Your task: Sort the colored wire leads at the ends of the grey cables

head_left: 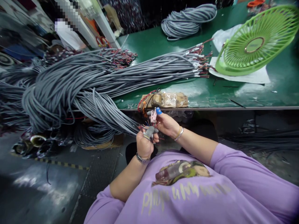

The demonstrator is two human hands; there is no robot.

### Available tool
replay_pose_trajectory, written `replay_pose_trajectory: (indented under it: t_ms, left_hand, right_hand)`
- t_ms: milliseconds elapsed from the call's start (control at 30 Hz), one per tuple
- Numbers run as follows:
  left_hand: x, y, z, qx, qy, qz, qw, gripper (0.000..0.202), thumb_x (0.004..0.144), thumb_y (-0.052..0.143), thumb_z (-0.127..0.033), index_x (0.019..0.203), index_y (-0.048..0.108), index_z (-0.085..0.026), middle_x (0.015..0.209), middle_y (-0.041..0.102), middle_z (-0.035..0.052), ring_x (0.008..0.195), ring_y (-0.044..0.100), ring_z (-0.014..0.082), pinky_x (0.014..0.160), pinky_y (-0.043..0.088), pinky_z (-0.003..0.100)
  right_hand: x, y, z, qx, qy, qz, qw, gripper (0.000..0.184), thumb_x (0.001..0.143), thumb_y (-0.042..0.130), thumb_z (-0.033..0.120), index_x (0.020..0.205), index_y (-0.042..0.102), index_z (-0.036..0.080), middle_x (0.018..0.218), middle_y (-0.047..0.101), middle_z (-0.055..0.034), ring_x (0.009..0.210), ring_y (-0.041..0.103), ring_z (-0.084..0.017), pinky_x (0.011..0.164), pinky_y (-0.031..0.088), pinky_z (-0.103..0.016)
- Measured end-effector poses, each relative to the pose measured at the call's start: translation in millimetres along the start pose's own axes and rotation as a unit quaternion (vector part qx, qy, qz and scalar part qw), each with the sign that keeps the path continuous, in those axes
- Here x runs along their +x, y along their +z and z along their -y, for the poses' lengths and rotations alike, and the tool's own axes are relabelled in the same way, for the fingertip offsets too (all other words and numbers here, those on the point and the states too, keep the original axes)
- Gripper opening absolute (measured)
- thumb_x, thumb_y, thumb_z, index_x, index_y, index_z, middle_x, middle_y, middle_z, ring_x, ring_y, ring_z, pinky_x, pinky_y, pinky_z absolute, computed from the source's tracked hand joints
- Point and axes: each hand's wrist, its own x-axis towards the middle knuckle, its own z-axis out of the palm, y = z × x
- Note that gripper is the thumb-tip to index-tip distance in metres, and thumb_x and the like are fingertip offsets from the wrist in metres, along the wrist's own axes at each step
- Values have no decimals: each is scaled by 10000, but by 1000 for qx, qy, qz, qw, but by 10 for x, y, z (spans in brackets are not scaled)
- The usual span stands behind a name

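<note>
My left hand (145, 142), with grey covers on its fingers, is closed around the end of a bundle of grey cables (114, 113). Thin coloured wires (147, 125) stick out above its fingers. Just right of it, my right hand (168, 124) pinches near those wire ends, a blue cover (158, 110) on its thumb. A small pinkish-white piece (153, 116) shows between its thumb and fingers; its kind is unclear. The cables run from my left hand up and left to a large heap on the green table.
A wooden block (171, 99) wrapped in clear tape lies at the table's front edge. More grey cables (154, 70) with stripped ends lie behind it. A green fan (254, 43) stands at right, a cable coil (189, 20) at the back. Another person (70, 35) is at upper left.
</note>
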Motion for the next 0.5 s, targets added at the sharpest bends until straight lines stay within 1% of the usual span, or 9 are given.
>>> replay_pose_trajectory:
  t_ms: [133, 200, 267, 367, 433, 500]
  left_hand:
    - [-16, -37, 22, -2, 10, 6, 1000, 336, 704, 692, -459, 648, 632, -133, 444, 583, -4, 338, 509, 80, 331, 364, 159]
    - [-41, -58, 23, -6, 21, 8, 1000, 325, 717, 686, -449, 652, 636, -135, 450, 586, -4, 344, 511, 80, 337, 372, 162]
    - [-70, -74, 15, -8, 37, 7, 999, 297, 720, 694, -426, 664, 640, -139, 460, 593, -7, 353, 517, 80, 344, 378, 162]
    - [-92, -78, -2, -16, 65, -11, 998, 268, 719, 708, -398, 662, 628, -149, 469, 600, -13, 357, 523, 81, 345, 377, 163]
    - [-85, -72, -9, -19, 77, -24, 997, 265, 711, 717, -395, 669, 623, -151, 474, 603, -17, 355, 522, 81, 345, 374, 163]
    - [-67, -64, -8, -20, 80, -32, 996, 273, 701, 726, -403, 685, 623, -151, 481, 608, -19, 354, 523, 80, 345, 373, 164]
  right_hand:
    - [-32, -13, 25, 15, 35, -7, 999, 483, 825, 546, 629, 835, 654, 159, 713, 615, -22, 578, 495, -100, 537, 409, -218]
    - [-52, -15, 55, 8, 52, 5, 999, 523, 841, 487, 658, 855, 649, 161, 734, 624, -32, 586, 505, -107, 532, 407, -220]
    - [-65, -11, 86, -3, 66, 18, 998, 528, 856, 461, 654, 876, 648, 160, 763, 633, -37, 580, 500, -102, 529, 405, -219]
    - [-80, 4, 112, -28, 67, 20, 997, 431, 867, 521, 567, 876, 649, 155, 778, 635, -32, 574, 491, -88, 520, 392, -205]
    - [-92, 15, 111, -52, 42, 12, 998, 327, 856, 590, 468, 856, 651, 146, 729, 611, -16, 566, 473, -78, 508, 372, -190]
    - [-103, 19, 99, -72, 9, 5, 997, 273, 840, 627, 411, 835, 653, 140, 681, 578, 0, 552, 449, -70, 497, 354, -184]
